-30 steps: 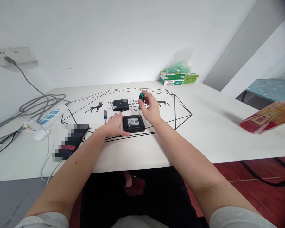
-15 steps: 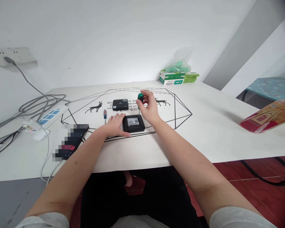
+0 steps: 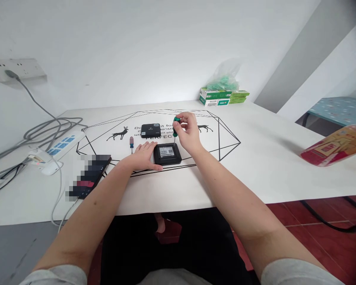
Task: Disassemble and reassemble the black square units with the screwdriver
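My right hand [image 3: 188,130] pinches the green-and-black handle of a screwdriver [image 3: 176,126]. The screwdriver stands nearly upright, its shaft reaching down to the upper right part of a square black box-like device [image 3: 167,160] with a white label [image 3: 166,152]. I cannot make out whether the tip sits in a screw. Against the left side of this device lies my left hand [image 3: 145,155], open, with fingers stretched out and the thumb along the near corner. Just beyond is a second flat black device [image 3: 150,130] with small stickers. A smaller screwdriver [image 3: 131,143] with a red-and-blue handle lies left of it.
On the left are a phone-like device [image 3: 95,174], partly pixelated, a white power strip [image 3: 65,143] and loose grey cables [image 3: 56,126]. Green-and-white boxes [image 3: 215,95] with a plastic bag [image 3: 224,77] stand by the wall. A red-and-yellow package [image 3: 332,146] is at the right.
My right hand and the green screwdriver handle have shifted very slightly, with the fingers now placed differently on the handle. My left hand and the labelled device stay in place.
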A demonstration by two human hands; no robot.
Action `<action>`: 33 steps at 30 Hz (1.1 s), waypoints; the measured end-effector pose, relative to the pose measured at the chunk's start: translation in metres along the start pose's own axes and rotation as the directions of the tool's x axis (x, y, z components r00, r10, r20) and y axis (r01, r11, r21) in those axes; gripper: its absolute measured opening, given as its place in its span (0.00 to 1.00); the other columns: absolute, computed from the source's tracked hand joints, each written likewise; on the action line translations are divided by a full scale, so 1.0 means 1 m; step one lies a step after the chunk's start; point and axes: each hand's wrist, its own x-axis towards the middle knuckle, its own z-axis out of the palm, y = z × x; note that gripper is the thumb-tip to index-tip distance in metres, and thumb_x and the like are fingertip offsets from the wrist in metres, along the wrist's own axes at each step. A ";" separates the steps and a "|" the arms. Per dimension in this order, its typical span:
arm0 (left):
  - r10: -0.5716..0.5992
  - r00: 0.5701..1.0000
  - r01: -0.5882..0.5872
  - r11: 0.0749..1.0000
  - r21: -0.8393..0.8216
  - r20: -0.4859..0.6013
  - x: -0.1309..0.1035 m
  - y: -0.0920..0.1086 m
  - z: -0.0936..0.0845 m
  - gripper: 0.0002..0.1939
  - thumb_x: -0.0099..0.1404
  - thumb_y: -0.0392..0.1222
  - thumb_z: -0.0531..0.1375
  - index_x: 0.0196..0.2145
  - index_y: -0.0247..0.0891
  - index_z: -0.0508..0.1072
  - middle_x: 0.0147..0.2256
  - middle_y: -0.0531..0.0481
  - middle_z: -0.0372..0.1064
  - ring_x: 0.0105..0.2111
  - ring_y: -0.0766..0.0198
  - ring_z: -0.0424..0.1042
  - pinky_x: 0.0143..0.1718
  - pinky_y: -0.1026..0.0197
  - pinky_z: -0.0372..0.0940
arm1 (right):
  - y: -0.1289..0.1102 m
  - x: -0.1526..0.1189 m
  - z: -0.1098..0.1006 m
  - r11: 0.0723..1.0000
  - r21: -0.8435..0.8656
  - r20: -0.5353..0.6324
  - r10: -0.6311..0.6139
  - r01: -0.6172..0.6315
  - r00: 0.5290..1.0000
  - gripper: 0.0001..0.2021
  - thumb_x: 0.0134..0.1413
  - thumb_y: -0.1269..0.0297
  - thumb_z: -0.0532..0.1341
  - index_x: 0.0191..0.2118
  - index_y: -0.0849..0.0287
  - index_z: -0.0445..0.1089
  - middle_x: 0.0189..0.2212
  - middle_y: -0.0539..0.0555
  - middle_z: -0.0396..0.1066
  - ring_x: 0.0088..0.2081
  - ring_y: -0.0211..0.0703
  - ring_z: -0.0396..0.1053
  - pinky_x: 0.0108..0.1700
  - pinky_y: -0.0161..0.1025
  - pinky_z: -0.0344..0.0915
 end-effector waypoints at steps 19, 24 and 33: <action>0.001 1.000 -0.001 1.000 -0.010 0.008 0.000 -0.001 0.001 0.72 0.56 0.80 0.63 0.82 0.39 0.37 0.82 0.35 0.34 0.82 0.36 0.32 0.80 0.33 0.35 | -0.005 0.001 -0.007 1.000 0.029 0.071 0.001 -0.004 0.997 0.22 0.72 0.39 0.59 0.56 0.46 0.79 0.51 0.56 0.81 0.49 0.52 0.76 0.53 0.55 0.75; 0.002 1.000 -0.002 1.000 0.003 0.024 -0.001 0.001 -0.001 0.72 0.56 0.80 0.62 0.82 0.38 0.36 0.82 0.34 0.33 0.82 0.36 0.32 0.80 0.34 0.35 | -0.002 0.002 -0.007 0.999 0.010 0.045 -0.044 0.044 0.998 0.17 0.73 0.48 0.59 0.57 0.44 0.80 0.46 0.55 0.74 0.50 0.51 0.74 0.56 0.57 0.74; 0.002 1.000 -0.002 1.000 -0.019 0.022 -0.003 0.002 -0.003 0.71 0.57 0.79 0.63 0.82 0.40 0.36 0.82 0.36 0.33 0.82 0.35 0.32 0.80 0.34 0.36 | 0.006 0.007 -0.007 0.991 0.091 0.016 0.101 -0.102 0.995 0.11 0.72 0.54 0.59 0.50 0.47 0.77 0.47 0.54 0.75 0.48 0.49 0.74 0.54 0.54 0.76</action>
